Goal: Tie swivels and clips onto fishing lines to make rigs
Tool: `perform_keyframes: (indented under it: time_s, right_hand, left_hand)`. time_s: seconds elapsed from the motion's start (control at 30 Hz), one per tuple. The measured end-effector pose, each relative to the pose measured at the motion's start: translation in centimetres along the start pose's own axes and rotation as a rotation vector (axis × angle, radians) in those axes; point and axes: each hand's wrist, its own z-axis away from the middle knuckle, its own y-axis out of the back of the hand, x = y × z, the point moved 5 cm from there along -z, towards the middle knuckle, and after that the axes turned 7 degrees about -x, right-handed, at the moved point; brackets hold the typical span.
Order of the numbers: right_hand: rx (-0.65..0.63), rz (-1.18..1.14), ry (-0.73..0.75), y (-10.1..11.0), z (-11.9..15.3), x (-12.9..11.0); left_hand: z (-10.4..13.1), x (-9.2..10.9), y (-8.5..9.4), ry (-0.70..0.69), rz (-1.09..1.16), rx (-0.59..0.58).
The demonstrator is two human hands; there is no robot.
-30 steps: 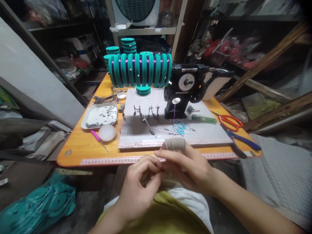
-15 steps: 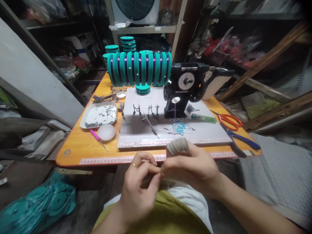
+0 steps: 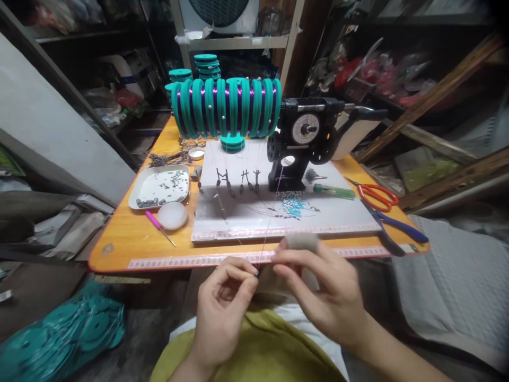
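Observation:
My left hand is closed in a pinch on a small dark piece at the fingertips, just in front of the table edge. A thin line runs up from there toward the black winding machine. My right hand, with a grey wrap on one finger, is beside it, its thumb and forefinger apart and slightly blurred. Behind them a row of teal spools with purple thread sits on the machine's shaft. Thin lines with dark weights hang below the spools, over the white board.
On the orange table are a white tray of small grey parts, a round white lid, a pink-handled tool, blue-and-white bits, a green tube, red-handled scissors and blue-handled pliers.
My hands have moved apart; the right has shifted right and opened its thumb and forefinger. A dark piece now shows at my left fingertips. The weighted piece hanging over the board has moved left.

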Motion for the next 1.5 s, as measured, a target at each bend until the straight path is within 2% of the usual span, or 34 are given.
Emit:
perform_keyframes:
  time_s: [0.1,0.17,0.23,0.33,0.5,0.57,0.63,0.73,0.87,1.0,1.17,1.3,1.4,1.5]
  right_hand:
    - [-0.183,-0.227,-0.304,-2.4,1.3,1.4]
    - [-0.173,-0.325,-0.41,-3.5,2.0,1.9]
    - [-0.104,-0.34,-0.424,-4.0,2.3,2.0]
    - [-0.059,-0.222,-0.239,-3.5,2.5,1.4]
    - [-0.022,0.279,0.25,-1.4,2.6,-1.0]
    - [-0.034,0.388,0.362,-1.0,2.4,-1.4]
    - [-0.053,0.413,0.399,-0.8,2.1,-1.5]
    - [-0.056,0.418,0.393,-0.6,2.0,-1.5]
    - [-0.117,0.482,0.451,-0.4,2.6,-1.5]
    - [-0.23,0.558,0.509,0.3,2.9,-1.3]
    - [-0.319,0.552,0.562,0.8,2.6,-1.5]
    - [-0.297,0.581,0.562,0.8,2.1,-1.6]
    - [-0.277,0.608,0.56,0.8,1.7,-1.4]
    - [-0.318,0.597,0.589,0.6,1.8,-0.9]
  left_hand:
    - [0.7,-1.6,-0.4,0.218,0.318,0.099]
    - [0.9,-2.0,-0.9,0.271,0.414,0.117]
    - [0.9,-2.1,-1.2,0.289,0.439,0.105]
    - [0.7,-1.8,-1.0,0.243,0.344,0.051]
    - [0.2,-0.2,0.2,-0.057,-0.115,0.001]
    - [0.1,0.5,0.4,-0.141,-0.197,0.002]
    - [0.0,0.8,0.4,-0.154,-0.202,-0.007]
    - [-0.3,0.3,0.0,-0.041,-0.092,-0.058]
    - [-0.3,-1.6,-1.3,0.194,0.231,-0.219]
    - [-0.2,-2.4,-2.4,0.284,0.381,-0.338]
    - [-0.5,-2.1,-2.2,0.307,0.367,-0.329]
    - [-0.7,-1.5,-2.1,0.337,0.47,-0.32]
    - [-0.6,-1.5,-2.5,0.468,0.604,-0.345]
    - [-0.3,-1.9,-3.2,0.614,0.738,-0.383]
